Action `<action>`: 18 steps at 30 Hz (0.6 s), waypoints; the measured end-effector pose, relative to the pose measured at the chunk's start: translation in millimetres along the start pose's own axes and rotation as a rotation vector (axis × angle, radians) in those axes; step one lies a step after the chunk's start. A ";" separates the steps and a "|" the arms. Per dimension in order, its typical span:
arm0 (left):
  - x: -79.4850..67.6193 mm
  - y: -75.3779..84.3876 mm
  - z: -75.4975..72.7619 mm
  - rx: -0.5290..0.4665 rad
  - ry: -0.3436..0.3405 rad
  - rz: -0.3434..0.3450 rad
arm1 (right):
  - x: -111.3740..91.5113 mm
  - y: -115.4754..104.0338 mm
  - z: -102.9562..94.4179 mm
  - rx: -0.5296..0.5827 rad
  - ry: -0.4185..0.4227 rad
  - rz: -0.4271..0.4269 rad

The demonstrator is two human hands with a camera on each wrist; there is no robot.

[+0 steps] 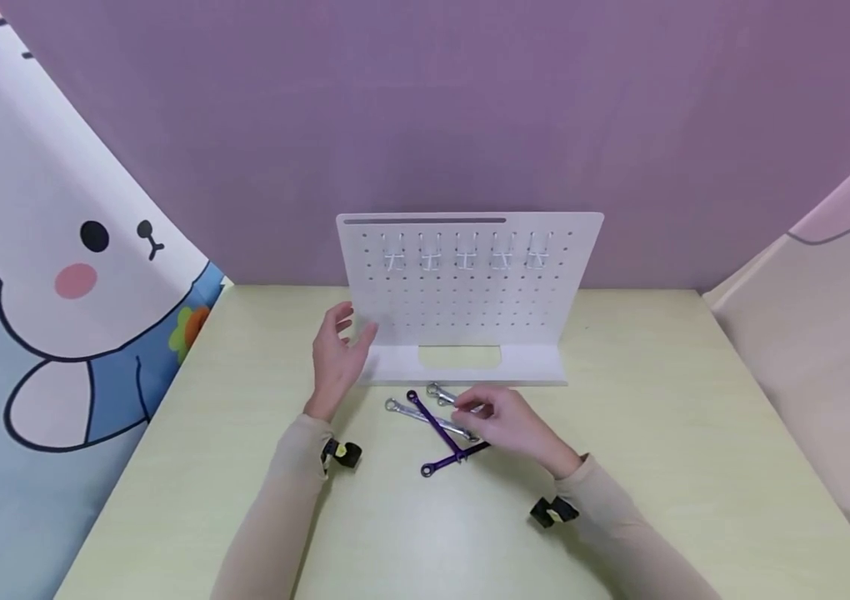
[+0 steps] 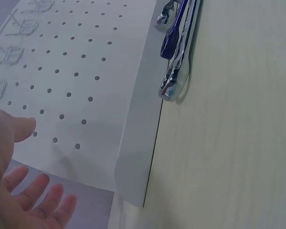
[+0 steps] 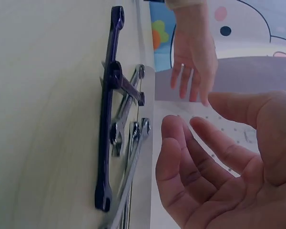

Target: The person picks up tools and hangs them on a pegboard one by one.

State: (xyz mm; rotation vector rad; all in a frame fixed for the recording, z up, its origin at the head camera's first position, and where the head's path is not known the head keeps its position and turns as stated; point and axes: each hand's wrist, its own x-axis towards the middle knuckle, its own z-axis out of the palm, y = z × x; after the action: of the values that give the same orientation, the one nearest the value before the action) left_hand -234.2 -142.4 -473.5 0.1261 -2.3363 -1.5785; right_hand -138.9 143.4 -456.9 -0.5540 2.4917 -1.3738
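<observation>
My left hand (image 1: 338, 358) is raised at the left edge of a white pegboard (image 1: 455, 304), fingers spread and holding nothing. Over a loose pile of wrenches hovers my right hand (image 1: 511, 423); its fingers bend loosely, and the right wrist view shows nothing between them. Two purple wrenches lie in the pile, one slanting (image 1: 437, 425) and one nearer me (image 1: 442, 465), partly hidden by the right hand. A silver wrench (image 1: 413, 411) crosses under the slanting purple one. More silver wrench ends (image 1: 437, 392) show close to the board's base, with the right hand covering the rest.
A row of several wire hooks (image 1: 466, 254) is fixed near the top of the pegboard. Its flat base (image 1: 533, 367) rests on the pale wooden table (image 1: 642, 400). Behind stands a purple backdrop (image 1: 470, 108), with a cartoon-printed cloth (image 1: 35, 250) at left.
</observation>
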 end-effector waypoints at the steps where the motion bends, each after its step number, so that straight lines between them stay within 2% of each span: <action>1: 1.2 0.0 1.4 -0.006 0.002 -0.006 | 0.7 -0.5 1.6 -0.012 -0.011 -0.007; 7: 9.8 -1.0 8.0 -0.025 0.000 -0.040 | 6.4 -2.1 10.4 -0.087 -0.058 -0.015; 11: 15.0 -3.0 10.9 -0.007 0.018 -0.031 | 12.3 -0.9 16.4 -0.120 -0.078 -0.004; 18: 21.2 -9.0 13.0 0.019 0.036 -0.059 | 18.0 -1.4 26.8 -0.210 -0.076 0.031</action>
State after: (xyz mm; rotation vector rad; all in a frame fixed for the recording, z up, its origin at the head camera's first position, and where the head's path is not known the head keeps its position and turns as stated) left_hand -259.2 -139.5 -481.7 0.2275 -2.3409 -1.5681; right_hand -144.4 114.6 -470.3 -0.5943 2.5870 -1.0668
